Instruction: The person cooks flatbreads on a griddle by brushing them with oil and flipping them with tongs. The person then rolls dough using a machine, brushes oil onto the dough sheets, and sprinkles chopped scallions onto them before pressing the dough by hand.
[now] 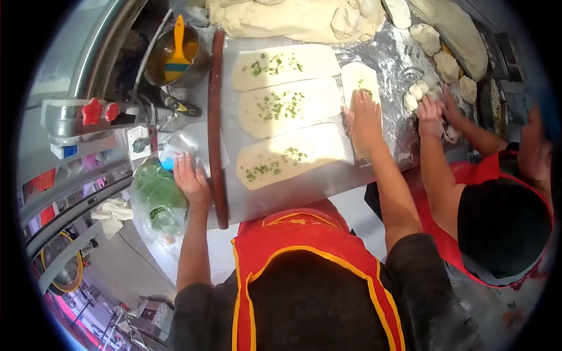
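Note:
My right hand (pixel 366 124) lies flat, fingers stretched out, on a narrow dough sheet (pixel 356 76) with chopped scallions. The scallions show just beyond its fingertips. To its left, three wider dough sheets (pixel 281 108) lie one above another, each sprinkled with chopped scallions. My left hand (pixel 191 182) is open at the counter's left edge, beside a long brown rolling pin (pixel 216 128). Its fingertips are at a white and blue item (pixel 170 155); whether they touch it I cannot tell. A plastic bag of greens (pixel 157 193) hangs or lies just left of that hand.
A metal pot (pixel 196 61) holds a yellow-handled brush (pixel 178 50). Large dough (pixel 293 20) lies at the back. At right, a co-worker's hands (pixel 430 117) are at small dough balls (pixel 415 93) on the floured counter (pixel 398 64). Dough lumps (pixel 448 67) sit beyond.

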Available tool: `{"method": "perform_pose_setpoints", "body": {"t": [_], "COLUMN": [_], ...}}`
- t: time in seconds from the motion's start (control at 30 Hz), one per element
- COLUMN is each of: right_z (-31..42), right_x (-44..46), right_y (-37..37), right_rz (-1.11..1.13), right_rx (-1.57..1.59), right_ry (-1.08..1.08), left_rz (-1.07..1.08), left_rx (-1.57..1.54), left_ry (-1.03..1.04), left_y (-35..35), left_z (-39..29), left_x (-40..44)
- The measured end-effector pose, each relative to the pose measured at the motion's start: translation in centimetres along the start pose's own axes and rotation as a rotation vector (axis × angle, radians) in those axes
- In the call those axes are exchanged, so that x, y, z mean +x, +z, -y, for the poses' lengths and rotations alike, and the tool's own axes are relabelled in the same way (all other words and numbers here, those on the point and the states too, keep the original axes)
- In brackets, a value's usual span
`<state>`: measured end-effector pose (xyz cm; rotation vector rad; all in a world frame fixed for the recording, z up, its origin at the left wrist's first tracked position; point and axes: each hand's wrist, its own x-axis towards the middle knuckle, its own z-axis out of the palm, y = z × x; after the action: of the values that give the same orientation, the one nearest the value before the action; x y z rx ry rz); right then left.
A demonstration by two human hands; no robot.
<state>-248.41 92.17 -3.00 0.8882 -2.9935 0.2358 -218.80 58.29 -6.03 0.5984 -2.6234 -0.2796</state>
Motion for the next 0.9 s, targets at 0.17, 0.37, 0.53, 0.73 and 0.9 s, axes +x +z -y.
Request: {"method": "perform_pose_setpoints", "body": {"t": [0.17, 0.37, 0.53, 0.73, 0.9], "right_z": [-0.2, -1.7, -2.5, -2.5, -2.7], "right_x": [-4.7, -0.1, -1.7, -4.5, -4.3], "right_y": [-1.7, -0.4, -0.1, -1.6, -1.6], "right_rz": [0.069, -0.101, -0.044, -0.043, -0.035], "right_rx": [0.072, 0.16, 0.085, 0.183, 0.222], "right_ry": [0.032, 0.028, 0.061, 0.108, 0.129], "left_rz": [-0.068, 0.141, 0.118, 0.265, 0.313], "left_rx": [-0.105, -0.388, -0.512, -0.375, -0.165], "left_ry": [0.054, 0.26, 0.295, 0.28, 0.256], "left_y": [-2.2, 1.4, 8.2, 13.8, 16.9], "left_z": [-4.4, -15.1, -22.6, -28.6, -30.6], "left_x": [2.2, 8.7, 13.5, 17.4, 18.0]}}
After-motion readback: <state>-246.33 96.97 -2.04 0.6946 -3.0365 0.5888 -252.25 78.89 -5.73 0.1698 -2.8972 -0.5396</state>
